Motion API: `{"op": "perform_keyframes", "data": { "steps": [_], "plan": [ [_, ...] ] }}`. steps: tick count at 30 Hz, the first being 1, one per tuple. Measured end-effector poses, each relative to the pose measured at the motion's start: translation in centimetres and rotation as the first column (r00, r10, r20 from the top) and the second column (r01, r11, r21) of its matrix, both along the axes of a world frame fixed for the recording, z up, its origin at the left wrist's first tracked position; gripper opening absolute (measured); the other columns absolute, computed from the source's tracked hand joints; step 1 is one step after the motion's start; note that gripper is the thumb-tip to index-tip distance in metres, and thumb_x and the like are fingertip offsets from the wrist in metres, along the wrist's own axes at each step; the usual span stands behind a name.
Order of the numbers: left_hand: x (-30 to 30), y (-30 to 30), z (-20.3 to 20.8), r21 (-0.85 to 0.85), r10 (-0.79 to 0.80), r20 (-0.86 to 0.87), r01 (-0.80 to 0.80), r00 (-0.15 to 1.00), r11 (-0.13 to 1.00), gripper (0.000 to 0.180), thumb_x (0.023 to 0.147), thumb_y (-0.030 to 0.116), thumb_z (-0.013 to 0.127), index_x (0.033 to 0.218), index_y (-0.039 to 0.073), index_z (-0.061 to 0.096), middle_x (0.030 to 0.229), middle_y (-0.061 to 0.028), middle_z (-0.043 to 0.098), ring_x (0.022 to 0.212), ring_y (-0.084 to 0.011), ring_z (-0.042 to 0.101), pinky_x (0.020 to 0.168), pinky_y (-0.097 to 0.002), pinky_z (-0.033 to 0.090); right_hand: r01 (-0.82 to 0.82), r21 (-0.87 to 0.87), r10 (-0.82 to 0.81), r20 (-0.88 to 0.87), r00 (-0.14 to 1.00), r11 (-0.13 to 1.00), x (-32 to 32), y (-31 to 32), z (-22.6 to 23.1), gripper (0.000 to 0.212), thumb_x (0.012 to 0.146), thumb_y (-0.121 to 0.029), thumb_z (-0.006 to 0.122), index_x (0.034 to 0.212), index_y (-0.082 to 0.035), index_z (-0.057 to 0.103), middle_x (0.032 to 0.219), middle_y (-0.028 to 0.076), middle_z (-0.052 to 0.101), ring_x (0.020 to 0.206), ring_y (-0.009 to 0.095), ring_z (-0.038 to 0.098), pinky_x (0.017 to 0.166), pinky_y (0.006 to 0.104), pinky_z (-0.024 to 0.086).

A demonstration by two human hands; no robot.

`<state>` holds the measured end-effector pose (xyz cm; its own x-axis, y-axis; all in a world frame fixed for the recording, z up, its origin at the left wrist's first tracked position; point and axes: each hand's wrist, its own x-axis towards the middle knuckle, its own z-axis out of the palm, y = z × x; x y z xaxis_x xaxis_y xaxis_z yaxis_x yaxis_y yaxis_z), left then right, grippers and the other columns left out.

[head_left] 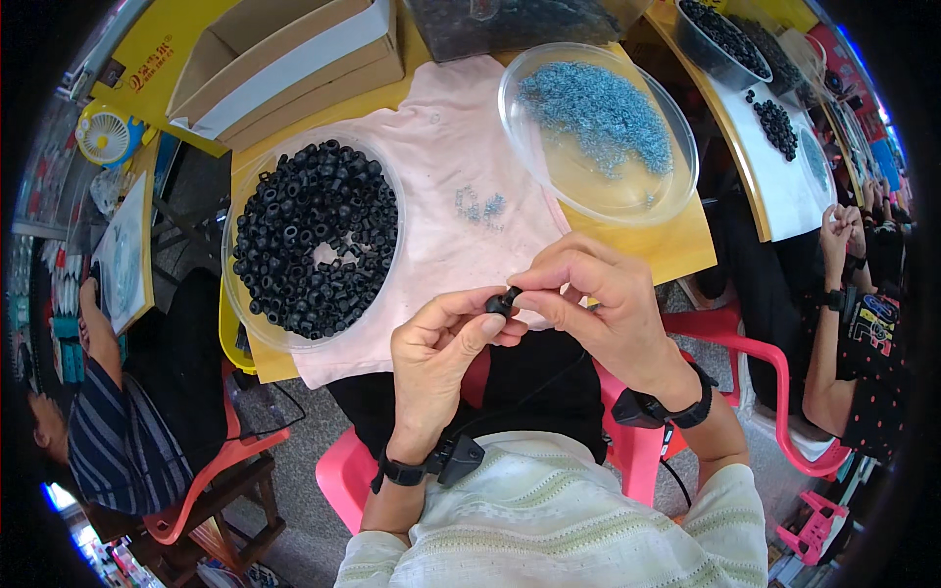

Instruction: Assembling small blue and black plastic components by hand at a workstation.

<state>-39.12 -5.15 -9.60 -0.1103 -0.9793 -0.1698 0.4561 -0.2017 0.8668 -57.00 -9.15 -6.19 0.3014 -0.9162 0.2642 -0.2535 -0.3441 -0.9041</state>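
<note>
Just above my lap, at the near edge of a pink cloth [441, 127], my two hands meet. My left hand [441, 353] is closed, thumb and fingers pinching a small round black plastic part [498, 306]. My right hand [603, 304] pinches at its upper right end; whether it grips a second small piece there I cannot tell. To the left stands a shallow round see-through tray [227, 257] heaped with black ring-shaped parts [304, 211]. At the right, another round tray [627, 208] holds a spread of tiny bluish, shiny pieces [598, 108].
An open cardboard box [294, 69] and a dark bin [520, 24] stand at the back of the yellow table [686, 240]. People sit on both sides: a striped sleeve [127, 431] at left, a co-worker's arm [833, 333] at right. A red chair [745, 338] is close by.
</note>
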Motion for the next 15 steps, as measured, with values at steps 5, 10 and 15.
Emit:
{"op": "perform_keyframes", "data": {
  "steps": [5, 10, 15],
  "plan": [
    [0.1, -0.1, -0.1, 0.035, -0.029, -0.027, 0.030, 0.999, 0.999, 0.024, 0.092, 0.000, 0.061, 0.115, -0.008, 0.061, 0.102, -0.0183, 0.068, 0.088, -0.0233, 0.070, 0.080, -0.0331, 0.059, -0.031, -0.140, 0.026, -0.038, 0.999, 0.990, 0.1, -0.3, -0.5, 0.014, 0.079, 0.000, 0.073, 0.092, 0.000, 0.068, 0.083, 0.008, 0.062, 0.068, 0.017, 0.063, 0.058, 0.0274, 0.050],
    [0.0, -0.2, -1.0, 0.029, -0.047, -0.050, 0.048, 0.998, 0.998, 0.023, 0.093, 0.001, 0.061, 0.114, -0.008, 0.061, 0.101, -0.0187, 0.068, 0.086, -0.0230, 0.070, 0.079, -0.0331, 0.059, -0.031, -0.309, 0.003, -0.092, 0.996, 0.951, 0.6, -0.1, -1.1, 0.014, 0.080, 0.000, 0.072, 0.092, 0.000, 0.067, 0.081, 0.009, 0.061, 0.068, 0.017, 0.063, 0.059, 0.0279, 0.050],
    [-0.2, -0.2, -1.1, 0.055, -0.044, -0.109, 0.050, 0.993, 0.997, 0.023, 0.093, 0.002, 0.060, 0.114, -0.007, 0.061, 0.100, -0.0180, 0.068, 0.085, -0.0214, 0.069, 0.078, -0.0318, 0.058, -0.039, 0.131, 0.032, 0.053, 0.998, 0.991, 0.4, 0.2, -0.7, 0.009, 0.085, -0.002, 0.069, 0.094, 0.001, 0.066, 0.082, 0.008, 0.064, 0.069, 0.016, 0.065, 0.059, 0.0259, 0.053]
  ]
}}
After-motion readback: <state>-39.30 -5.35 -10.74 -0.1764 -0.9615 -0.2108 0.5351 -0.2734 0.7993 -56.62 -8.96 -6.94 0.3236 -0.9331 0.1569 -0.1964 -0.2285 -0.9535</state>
